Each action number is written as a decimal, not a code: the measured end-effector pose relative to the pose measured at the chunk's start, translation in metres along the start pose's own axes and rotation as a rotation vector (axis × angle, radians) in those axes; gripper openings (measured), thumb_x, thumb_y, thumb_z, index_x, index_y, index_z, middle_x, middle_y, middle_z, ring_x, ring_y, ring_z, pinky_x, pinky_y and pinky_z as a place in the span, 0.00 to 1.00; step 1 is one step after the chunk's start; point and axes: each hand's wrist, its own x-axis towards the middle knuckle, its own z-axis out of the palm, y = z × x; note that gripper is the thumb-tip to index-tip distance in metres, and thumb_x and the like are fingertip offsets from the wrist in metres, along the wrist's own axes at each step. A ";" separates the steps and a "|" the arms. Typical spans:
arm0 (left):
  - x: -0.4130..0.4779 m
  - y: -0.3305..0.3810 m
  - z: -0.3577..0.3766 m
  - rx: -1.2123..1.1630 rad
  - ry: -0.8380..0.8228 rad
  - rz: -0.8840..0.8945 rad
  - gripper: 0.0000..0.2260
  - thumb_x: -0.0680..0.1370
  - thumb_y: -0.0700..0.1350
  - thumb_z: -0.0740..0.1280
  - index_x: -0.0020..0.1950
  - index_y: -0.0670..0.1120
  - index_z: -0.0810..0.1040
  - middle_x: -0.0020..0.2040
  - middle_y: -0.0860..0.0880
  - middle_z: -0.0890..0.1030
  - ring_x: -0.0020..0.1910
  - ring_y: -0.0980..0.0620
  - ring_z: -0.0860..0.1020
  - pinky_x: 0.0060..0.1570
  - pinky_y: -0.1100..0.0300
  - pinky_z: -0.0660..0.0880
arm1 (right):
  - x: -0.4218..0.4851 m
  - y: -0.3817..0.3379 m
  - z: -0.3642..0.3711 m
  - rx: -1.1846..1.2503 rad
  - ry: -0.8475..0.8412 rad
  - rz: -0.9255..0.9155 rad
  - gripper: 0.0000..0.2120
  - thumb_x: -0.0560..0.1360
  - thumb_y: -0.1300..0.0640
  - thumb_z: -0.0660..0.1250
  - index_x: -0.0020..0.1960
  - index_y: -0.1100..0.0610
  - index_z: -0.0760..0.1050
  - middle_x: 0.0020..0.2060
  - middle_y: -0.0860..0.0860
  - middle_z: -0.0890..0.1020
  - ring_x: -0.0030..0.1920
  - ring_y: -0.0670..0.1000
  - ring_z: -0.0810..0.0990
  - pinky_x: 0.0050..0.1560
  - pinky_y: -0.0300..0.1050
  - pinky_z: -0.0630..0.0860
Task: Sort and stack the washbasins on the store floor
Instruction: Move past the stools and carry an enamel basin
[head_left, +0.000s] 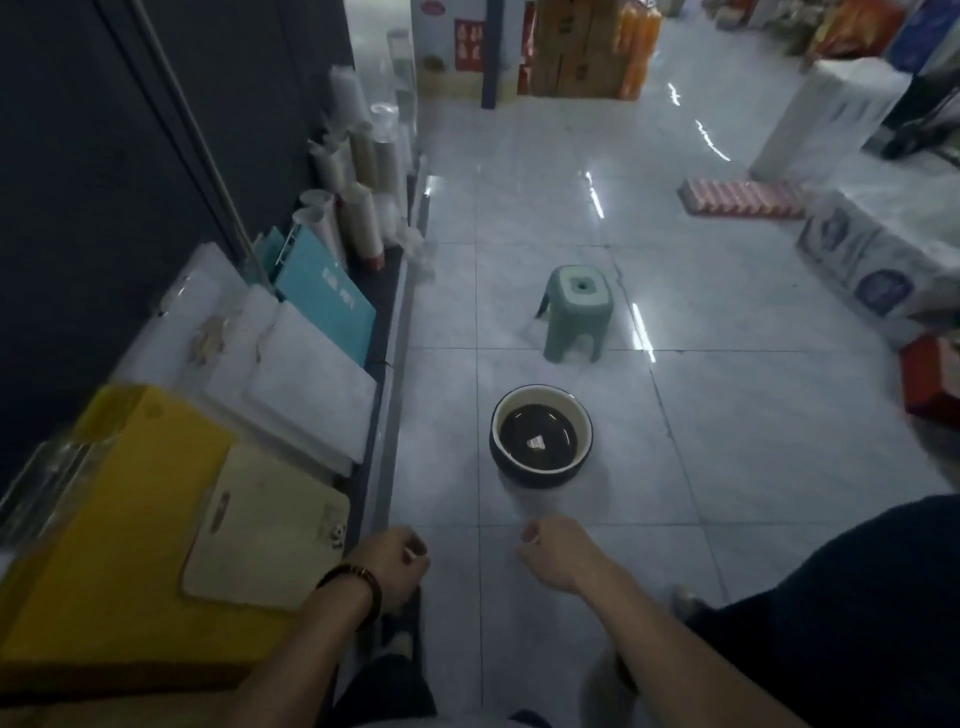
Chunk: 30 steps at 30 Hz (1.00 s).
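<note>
A stack of washbasins (541, 435), dark outside with a pale inner wall and a small label on the dark bottom, stands on the tiled floor ahead of me. My left hand (390, 564), with a bead bracelet at the wrist, hangs below and left of the stack with fingers loosely curled and nothing in it. My right hand (558, 553) is just below the stack, also loosely curled and holding nothing. Both hands are clear of the basins.
A green plastic stool (575, 310) stands beyond the basins. A low shelf on the left carries cutting boards (265, 540) and cup stacks (358, 218). Wrapped paper packs (878, 260) and a red box (935, 379) line the right. Cartons (576, 47) stand at the far end.
</note>
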 end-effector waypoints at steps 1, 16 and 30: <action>0.029 0.009 -0.012 0.019 -0.010 0.020 0.09 0.81 0.54 0.66 0.59 0.55 0.80 0.56 0.53 0.83 0.52 0.55 0.81 0.53 0.61 0.79 | 0.022 -0.003 -0.012 0.009 0.001 0.023 0.18 0.81 0.51 0.64 0.63 0.62 0.82 0.60 0.59 0.85 0.60 0.58 0.83 0.62 0.51 0.80; 0.382 0.174 -0.171 0.365 -0.368 0.123 0.13 0.81 0.57 0.66 0.62 0.54 0.80 0.58 0.50 0.80 0.54 0.50 0.79 0.53 0.58 0.78 | 0.234 0.004 -0.166 0.440 0.088 0.369 0.19 0.84 0.53 0.64 0.68 0.66 0.77 0.62 0.62 0.82 0.62 0.59 0.80 0.62 0.49 0.76; 0.696 0.192 -0.060 0.069 -0.390 -0.340 0.13 0.80 0.44 0.72 0.63 0.44 0.76 0.51 0.43 0.80 0.51 0.38 0.82 0.52 0.43 0.83 | 0.542 0.178 -0.145 0.830 0.022 0.690 0.24 0.85 0.49 0.64 0.75 0.63 0.71 0.70 0.62 0.78 0.59 0.57 0.78 0.54 0.45 0.74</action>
